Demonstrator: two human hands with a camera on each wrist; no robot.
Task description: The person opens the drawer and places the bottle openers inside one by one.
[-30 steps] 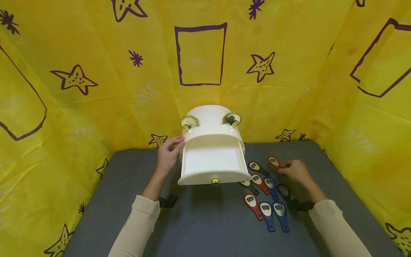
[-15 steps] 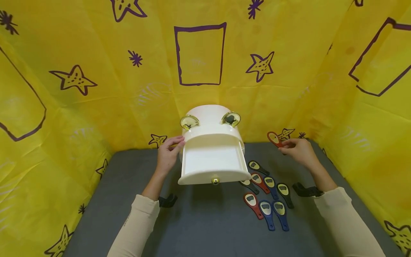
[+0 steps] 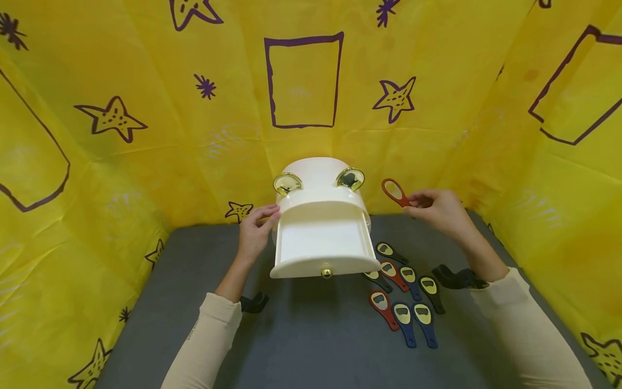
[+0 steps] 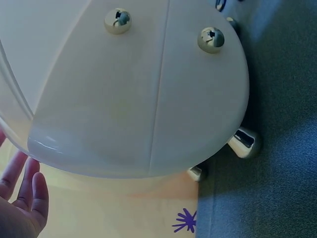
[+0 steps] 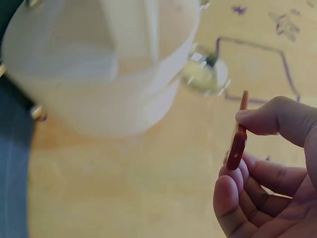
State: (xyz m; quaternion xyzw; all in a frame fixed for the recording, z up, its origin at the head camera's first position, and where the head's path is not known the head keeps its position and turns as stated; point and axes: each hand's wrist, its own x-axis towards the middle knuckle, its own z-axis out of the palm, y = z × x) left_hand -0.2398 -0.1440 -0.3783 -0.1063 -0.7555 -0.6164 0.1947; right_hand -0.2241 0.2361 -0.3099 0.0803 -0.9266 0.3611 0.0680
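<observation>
In the head view, my left hand (image 3: 255, 232) rests its fingertips on the left side of a cream, frog-like drawer box (image 3: 318, 175). The box's upper drawer (image 3: 320, 240) stands pulled out, with nothing visible inside. The left wrist view has my loosely bent fingers (image 4: 39, 196) at the box's edge, partly cut off by the frame. Right of the box, my right hand (image 3: 439, 213) holds a red bottle opener (image 3: 394, 192) up above the table. Thumb and fingers pinch its handle (image 5: 237, 148), seen edge-on in the right wrist view.
Several bottle openers lie right of the drawer on the grey table (image 3: 311, 346), among them a black one (image 3: 430, 293), a red one (image 3: 383, 309) and a blue one (image 3: 404, 324). Yellow patterned cloth (image 3: 233, 162) hangs behind and at both sides.
My right hand has lifted the red bottle opener off the table and carried it up, then left toward the box. My left hand and the drawer stay where they were.
</observation>
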